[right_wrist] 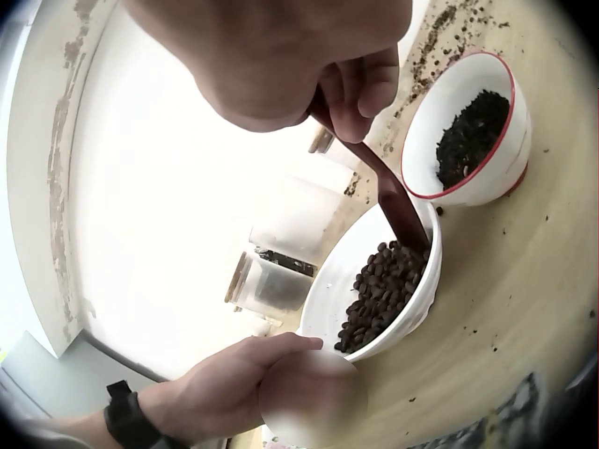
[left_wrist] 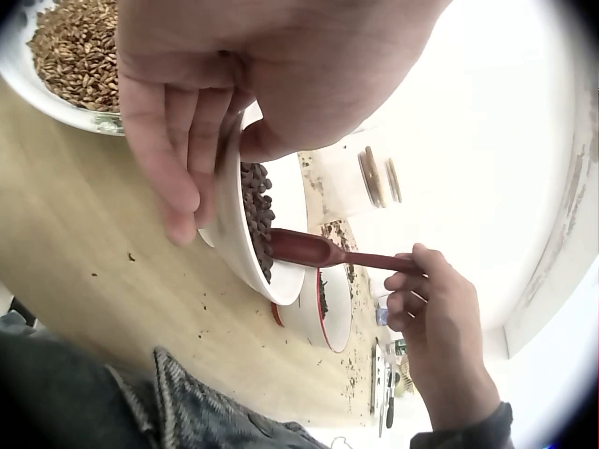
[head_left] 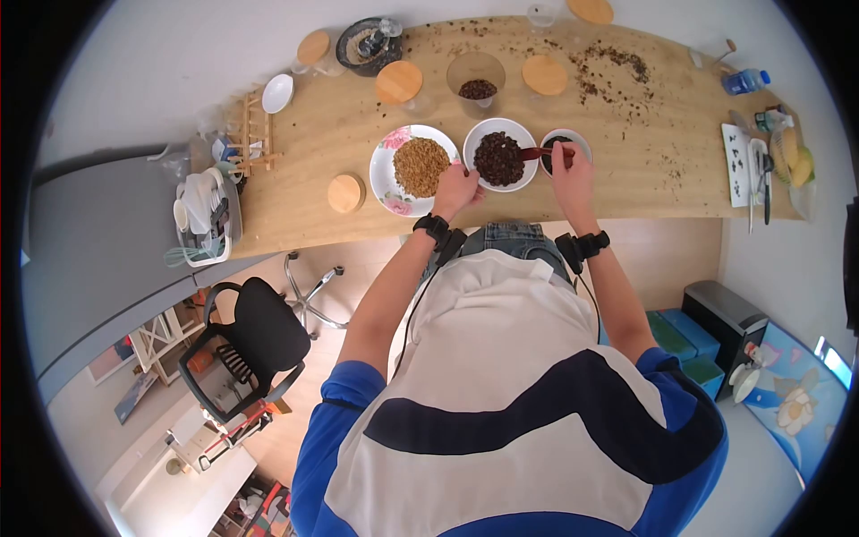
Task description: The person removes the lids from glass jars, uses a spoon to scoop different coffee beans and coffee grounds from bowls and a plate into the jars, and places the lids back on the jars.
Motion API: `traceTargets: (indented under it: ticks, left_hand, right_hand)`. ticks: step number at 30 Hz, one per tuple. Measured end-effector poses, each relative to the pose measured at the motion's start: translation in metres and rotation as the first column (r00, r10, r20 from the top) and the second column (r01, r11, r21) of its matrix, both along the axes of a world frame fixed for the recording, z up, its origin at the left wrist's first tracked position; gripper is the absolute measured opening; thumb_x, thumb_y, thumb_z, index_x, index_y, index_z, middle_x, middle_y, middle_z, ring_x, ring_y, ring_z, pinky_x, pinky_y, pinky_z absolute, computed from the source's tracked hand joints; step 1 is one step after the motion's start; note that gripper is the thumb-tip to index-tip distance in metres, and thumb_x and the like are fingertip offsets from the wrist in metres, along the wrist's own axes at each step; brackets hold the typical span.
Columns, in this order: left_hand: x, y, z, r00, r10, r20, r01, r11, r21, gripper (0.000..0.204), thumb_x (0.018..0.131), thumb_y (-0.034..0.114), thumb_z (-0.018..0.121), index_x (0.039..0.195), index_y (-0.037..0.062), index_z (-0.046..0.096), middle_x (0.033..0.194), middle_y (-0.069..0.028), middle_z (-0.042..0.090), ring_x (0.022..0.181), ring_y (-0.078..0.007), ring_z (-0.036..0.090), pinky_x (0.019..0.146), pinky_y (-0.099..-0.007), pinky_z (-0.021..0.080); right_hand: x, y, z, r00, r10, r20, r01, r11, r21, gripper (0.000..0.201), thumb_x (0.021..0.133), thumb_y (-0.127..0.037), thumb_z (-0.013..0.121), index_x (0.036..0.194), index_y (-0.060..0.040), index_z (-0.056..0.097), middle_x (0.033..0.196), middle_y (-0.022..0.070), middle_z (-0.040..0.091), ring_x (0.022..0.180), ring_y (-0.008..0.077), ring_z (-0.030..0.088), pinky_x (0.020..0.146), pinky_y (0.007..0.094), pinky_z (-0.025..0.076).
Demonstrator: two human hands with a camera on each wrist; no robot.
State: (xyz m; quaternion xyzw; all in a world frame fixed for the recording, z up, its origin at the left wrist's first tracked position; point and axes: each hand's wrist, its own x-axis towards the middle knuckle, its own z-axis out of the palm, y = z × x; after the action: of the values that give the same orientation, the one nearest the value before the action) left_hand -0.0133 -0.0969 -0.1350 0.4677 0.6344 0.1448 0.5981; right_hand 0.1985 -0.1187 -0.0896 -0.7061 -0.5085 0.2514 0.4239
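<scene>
The right hand (head_left: 574, 183) pinches the handle of a dark red scoop (left_wrist: 304, 249), whose head dips into the dark beans (right_wrist: 382, 292) at one side of a white bowl (head_left: 499, 188). On the opposite side, the left hand (head_left: 456, 191) grips that bowl's rim, thumb on the edge and fingers along the outer wall. Just right of it stands a smaller red-rimmed bowl (right_wrist: 519, 140) with dark leafy bits. At the left, a flowered plate (head_left: 380, 174) holds golden grain (left_wrist: 80, 51).
Behind the bowls stand a clear container (head_left: 476, 67) with some beans and round wooden lids (head_left: 545, 75). Dark crumbs lie scattered at the back right. A mortar (head_left: 358, 63), a wooden rack (head_left: 255, 134), a dish basket (head_left: 234, 219) and a white board (head_left: 735, 166) are farther out.
</scene>
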Motion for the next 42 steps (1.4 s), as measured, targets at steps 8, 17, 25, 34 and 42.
traceTargets:
  ticks: [8, 17, 25, 34, 42]
  left_hand:
    - [0.007, -0.002, 0.012, 0.987, -0.064, -0.145, 0.087, 0.983, 0.162, 0.027, 0.085, 0.015, 0.046, 0.074, -0.0081, 0.055, 0.063, -0.0152, 0.063, 0.051, -0.02, 0.063, 0.048, -0.0292, 0.052]
    - [0.007, -0.002, 0.003, 0.98, -0.063, -0.19, 0.097, 0.98, 0.175, 0.032, 0.088, 0.019, 0.044, 0.075, -0.0076, 0.056, 0.061, -0.0153, 0.062, 0.052, -0.0234, 0.063, 0.053, -0.0333, 0.053]
    - [0.003, -0.004, -0.026, 0.997, 0.073, 0.023, -0.074, 0.996, 0.053, 0.035, 0.091, 0.02, 0.04, 0.079, -0.0103, 0.053, 0.06, -0.0178, 0.061, 0.05, -0.0257, 0.063, 0.045, -0.0339, 0.052]
    - [-0.006, -0.003, 0.006, 0.978, 0.143, -0.153, -0.124, 0.984, 0.127, 0.042, 0.091, 0.027, 0.038, 0.076, -0.0081, 0.055, 0.055, -0.0163, 0.059, 0.051, -0.0246, 0.062, 0.049, -0.0347, 0.05]
    - [0.015, 0.018, -0.006, 0.591, 0.662, 0.461, -0.646, 0.731, -0.221, 0.035, 0.091, 0.024, 0.035, 0.093, -0.0069, 0.052, 0.088, -0.0165, 0.059, 0.082, -0.0263, 0.06, 0.076, -0.0346, 0.05]
  right_hand:
    - [0.001, 0.009, -0.029, 0.855, -0.246, -0.457, 0.101, 0.943, -0.318, 0.026, 0.087, -0.021, 0.056, 0.083, 0.0041, 0.058, 0.066, 0.0093, 0.062, 0.053, 0.0139, 0.06, 0.048, 0.0253, 0.05]
    - [0.01, 0.031, -0.06, 0.662, -0.286, -0.693, -0.063, 0.9, -0.431, 0.022, 0.088, -0.02, 0.055, 0.082, 0.0004, 0.056, 0.067, 0.0079, 0.061, 0.051, 0.0123, 0.056, 0.045, 0.0225, 0.045]
    - [0.018, 0.028, -0.063, 0.594, -0.282, -0.754, -0.09, 0.907, -0.411, 0.021, 0.088, -0.023, 0.054, 0.08, -0.0032, 0.056, 0.063, 0.0044, 0.059, 0.045, 0.0082, 0.049, 0.04, 0.0199, 0.038]
    - [0.021, 0.025, -0.061, 0.646, -0.315, -0.696, 0.002, 0.912, -0.411, 0.024, 0.088, -0.021, 0.054, 0.074, -0.0018, 0.057, 0.059, 0.0057, 0.059, 0.042, 0.0085, 0.048, 0.038, 0.021, 0.037]
    - [0.023, 0.026, -0.044, 0.609, -0.254, -0.752, -0.016, 0.943, -0.332, 0.023, 0.089, -0.02, 0.053, 0.074, -0.0019, 0.057, 0.06, 0.0055, 0.059, 0.043, 0.0079, 0.047, 0.038, 0.0208, 0.036]
